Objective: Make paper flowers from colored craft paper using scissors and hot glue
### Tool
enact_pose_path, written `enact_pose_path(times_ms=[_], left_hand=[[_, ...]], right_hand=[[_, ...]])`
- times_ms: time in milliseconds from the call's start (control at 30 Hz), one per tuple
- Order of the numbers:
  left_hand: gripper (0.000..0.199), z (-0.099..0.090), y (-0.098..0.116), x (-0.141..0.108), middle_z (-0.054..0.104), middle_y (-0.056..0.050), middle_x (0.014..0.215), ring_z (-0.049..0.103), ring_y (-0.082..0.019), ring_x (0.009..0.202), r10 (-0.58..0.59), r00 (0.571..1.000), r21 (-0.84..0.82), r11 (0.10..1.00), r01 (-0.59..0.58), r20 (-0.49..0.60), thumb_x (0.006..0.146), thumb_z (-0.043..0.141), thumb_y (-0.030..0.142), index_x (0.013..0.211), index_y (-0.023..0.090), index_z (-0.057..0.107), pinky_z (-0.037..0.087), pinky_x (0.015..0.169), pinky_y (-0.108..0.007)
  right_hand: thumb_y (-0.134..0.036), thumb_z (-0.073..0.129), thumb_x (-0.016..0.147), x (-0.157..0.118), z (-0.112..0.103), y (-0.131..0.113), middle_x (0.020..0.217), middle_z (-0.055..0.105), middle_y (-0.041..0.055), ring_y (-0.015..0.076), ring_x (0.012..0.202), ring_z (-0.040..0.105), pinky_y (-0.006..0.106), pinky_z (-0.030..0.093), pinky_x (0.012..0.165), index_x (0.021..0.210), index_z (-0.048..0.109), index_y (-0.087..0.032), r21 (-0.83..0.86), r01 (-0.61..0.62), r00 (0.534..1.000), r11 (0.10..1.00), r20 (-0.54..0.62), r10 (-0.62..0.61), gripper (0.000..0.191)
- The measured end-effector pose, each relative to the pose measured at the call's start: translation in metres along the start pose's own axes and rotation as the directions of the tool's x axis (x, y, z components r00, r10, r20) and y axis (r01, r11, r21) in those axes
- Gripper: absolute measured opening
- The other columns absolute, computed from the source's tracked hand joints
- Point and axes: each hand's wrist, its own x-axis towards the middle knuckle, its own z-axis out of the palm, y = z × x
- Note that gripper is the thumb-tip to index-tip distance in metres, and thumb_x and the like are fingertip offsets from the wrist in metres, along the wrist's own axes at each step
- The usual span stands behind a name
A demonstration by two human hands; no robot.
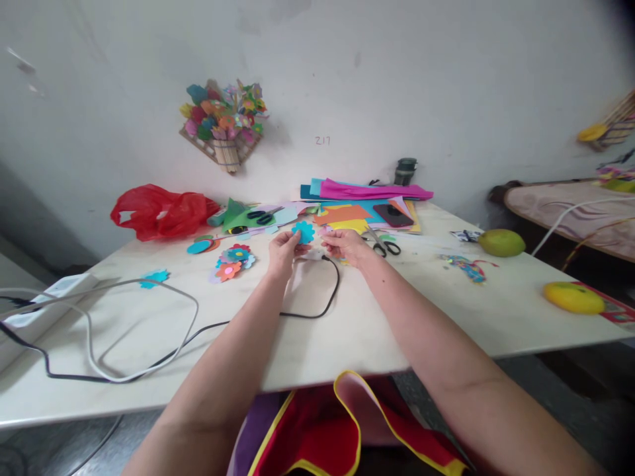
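My left hand (285,251) pinches a blue paper flower (303,231) with scalloped petals. Close to it, my right hand (344,246) has its fingers closed, with a small pinkish bit at the fingertips too tiny to name. Between and below the hands lies a white object (313,254) with a black cable (331,301); its kind is partly hidden. Layered paper flowers (232,262) rest left of my left hand, near blue and orange paper circles (199,246). Black-handled scissors (385,248) lie just right of my right hand.
Coloured paper sheets (342,215), a phone (393,215) and a second pair of scissors (262,215) lie at the back. A red plastic bag (161,211) sits at left. Cables loop from a power strip (54,301). Two mango-like fruits (502,242) are at right.
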Motion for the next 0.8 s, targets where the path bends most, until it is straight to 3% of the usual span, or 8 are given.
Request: enact_pose_path(times_ms=[167, 300, 467, 600, 800], left_hand=[[0.036, 0.000, 0.000, 0.000, 0.062, -0.003, 0.058, 0.062, -0.015, 0.052, -0.004, 1.000, 0.005, 1.000, 0.004, 0.002, 0.057, 0.073, 0.043, 0.069, 0.013, 0.055, 0.048, 0.050, -0.023], [0.036, 0.000, 0.000, -0.001, 0.063, -0.004, 0.060, 0.063, -0.016, 0.053, -0.003, 1.000, 0.008, 1.000, 0.003, 0.003, 0.057, 0.074, 0.042, 0.069, 0.014, 0.055, 0.048, 0.050, -0.024], [0.035, 0.002, 0.001, -0.001, 0.063, -0.003, 0.059, 0.063, -0.016, 0.052, -0.008, 1.000, 0.009, 1.000, 0.008, -0.005, 0.057, 0.073, 0.041, 0.068, 0.014, 0.053, 0.047, 0.049, -0.024], [0.037, 0.002, 0.002, -0.002, 0.061, -0.001, 0.056, 0.062, -0.015, 0.050, -0.008, 1.000, 0.004, 1.000, 0.008, -0.008, 0.055, 0.074, 0.042, 0.067, 0.015, 0.052, 0.047, 0.048, -0.023], [0.039, 0.001, 0.001, 0.000, 0.062, -0.002, 0.057, 0.062, -0.015, 0.050, -0.010, 1.000, 0.005, 1.000, 0.010, -0.009, 0.054, 0.074, 0.043, 0.067, 0.015, 0.051, 0.047, 0.048, -0.023]], right_hand=[[-0.007, 0.061, 0.071, 0.003, 0.000, 0.001, 0.068, 0.064, 0.0025, 0.0063, 0.050, 0.054, 0.019, 0.048, 0.049, 0.076, 0.063, -0.013, 0.006, -0.002, 0.999, 1.000, -0.053, 0.003, 0.007], [-0.015, 0.060, 0.075, 0.000, 0.005, -0.001, 0.056, 0.056, -0.0022, 0.0046, 0.043, 0.047, 0.016, 0.040, 0.040, 0.074, 0.060, -0.013, -0.017, 0.000, 0.998, 1.000, -0.063, -0.001, 0.002], [-0.026, 0.070, 0.066, -0.005, 0.010, -0.003, 0.045, 0.048, -0.0061, 0.0040, 0.036, 0.040, 0.016, 0.034, 0.035, 0.063, 0.054, -0.014, -0.088, 0.039, 0.999, 0.995, -0.027, -0.041, 0.020], [-0.018, 0.074, 0.059, -0.006, 0.011, -0.003, 0.043, 0.050, -0.0057, 0.0059, 0.036, 0.043, 0.017, 0.035, 0.034, 0.061, 0.054, -0.014, -0.181, 0.029, 0.998, 0.983, -0.046, -0.038, 0.020], [-0.026, 0.068, 0.072, -0.003, 0.008, -0.004, 0.041, 0.052, -0.0021, 0.0050, 0.032, 0.042, 0.016, 0.034, 0.030, 0.055, 0.053, -0.014, -0.304, -0.043, 0.986, 0.952, -0.165, -0.008, 0.026]])
